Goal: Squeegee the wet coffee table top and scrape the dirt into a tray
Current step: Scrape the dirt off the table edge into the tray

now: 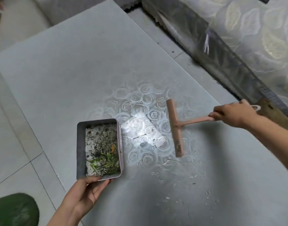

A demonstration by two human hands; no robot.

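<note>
Both hands busy: right hand (233, 115) curled round the squeegee (175, 128) handle, left hand (89, 191) pinching the tray (80, 144) by its near rim.
From my seat the tray sits at 7 o'clock on the coffee table top (66, 70), already carrying dirt (102, 152) and green scraps, with the squeegee blade at its 3 o'clock, set apart from it across a wet film (148, 136). My worry is the tray's upright wall: a blade pushed toward 9 o'clock would pile water against it, not into it, unless I tip the tray or drop it below the table edge. A thumb-and-finger hold at one end could let the loaded tray tilt and spill. Droplets (172, 198) at 5 o'clock lie outside the blade's line and may be missed.
</note>
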